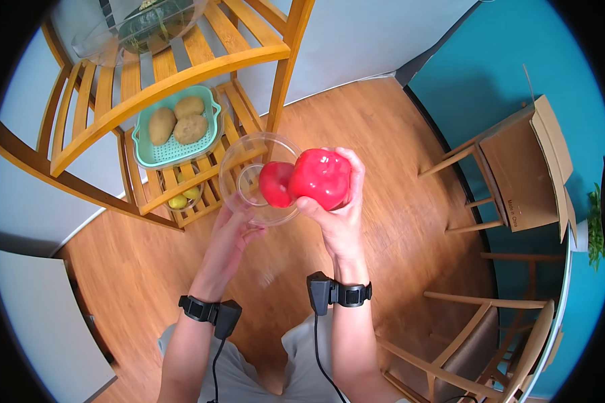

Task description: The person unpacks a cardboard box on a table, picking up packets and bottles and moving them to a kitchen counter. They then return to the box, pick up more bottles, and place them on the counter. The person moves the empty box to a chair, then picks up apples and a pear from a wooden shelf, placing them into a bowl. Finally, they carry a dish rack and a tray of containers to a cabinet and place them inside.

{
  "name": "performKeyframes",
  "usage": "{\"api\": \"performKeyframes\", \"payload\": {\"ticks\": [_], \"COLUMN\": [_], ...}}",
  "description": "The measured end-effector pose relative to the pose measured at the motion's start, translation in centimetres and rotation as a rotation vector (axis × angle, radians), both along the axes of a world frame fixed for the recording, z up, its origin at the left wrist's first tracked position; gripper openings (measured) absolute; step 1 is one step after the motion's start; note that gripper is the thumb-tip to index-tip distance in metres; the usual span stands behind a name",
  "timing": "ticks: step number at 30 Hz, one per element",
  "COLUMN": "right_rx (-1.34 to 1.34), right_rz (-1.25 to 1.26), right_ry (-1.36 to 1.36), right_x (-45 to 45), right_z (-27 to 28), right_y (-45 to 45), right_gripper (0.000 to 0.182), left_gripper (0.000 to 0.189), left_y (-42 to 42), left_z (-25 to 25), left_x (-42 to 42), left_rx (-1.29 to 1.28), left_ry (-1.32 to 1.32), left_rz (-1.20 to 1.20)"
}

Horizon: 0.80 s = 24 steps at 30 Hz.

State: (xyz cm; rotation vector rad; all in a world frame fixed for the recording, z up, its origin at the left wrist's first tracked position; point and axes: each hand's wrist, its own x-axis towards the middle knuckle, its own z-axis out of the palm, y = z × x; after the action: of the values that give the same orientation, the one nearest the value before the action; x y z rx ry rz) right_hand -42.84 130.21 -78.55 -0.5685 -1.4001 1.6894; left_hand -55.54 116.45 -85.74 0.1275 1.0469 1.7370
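Note:
My left hand (231, 229) holds a clear round plastic bowl (233, 169) by its near left side, with the wooden rack showing through it. In the bowl's right half I see a smooth red vegetable or fruit (274, 184), possibly a tomato, partly covered. My right hand (338, 221) grips a glossy red bell pepper (321, 176), its thumb in front and its fingers round the right side. The pepper overlaps the bowl's right rim in view; whether it touches the bowl I cannot tell.
A slatted wooden rack (171, 83) stands ahead left. It carries a dark green squash (153, 27) in clear plastic, potatoes (162, 126) in a turquoise basket (151, 160), and yellow-green fruits (178, 201) below. At right are a cardboard box (521, 171) on a chair and another wooden chair (466, 342).

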Motion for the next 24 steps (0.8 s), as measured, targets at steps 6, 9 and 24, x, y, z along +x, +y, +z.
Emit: {"api": "performKeyframes", "payload": {"ticks": [6, 9, 24], "right_rx": [-0.011, -0.087, -0.564], "right_rz": [0.035, 0.061, -0.087], "right_ry": [-0.026, 0.029, 0.338], "right_x": [0.0, 0.2, 1.5], "right_z": [-0.4, -0.7, -1.0], "right_y": [0.1, 0.2, 1.8], "right_gripper": [0.089, 0.09, 0.069], "left_gripper": [0.059, 0.06, 0.065], "left_y": [-0.1, 0.1, 0.1], "left_z": [-0.1, -0.1, -0.3], "left_x": [0.2, 0.4, 0.6], "left_rx": [0.011, 0.024, 0.012], "left_ry": [-0.006, -0.004, -0.015], "left_rz": [0.013, 0.005, -0.028]}}
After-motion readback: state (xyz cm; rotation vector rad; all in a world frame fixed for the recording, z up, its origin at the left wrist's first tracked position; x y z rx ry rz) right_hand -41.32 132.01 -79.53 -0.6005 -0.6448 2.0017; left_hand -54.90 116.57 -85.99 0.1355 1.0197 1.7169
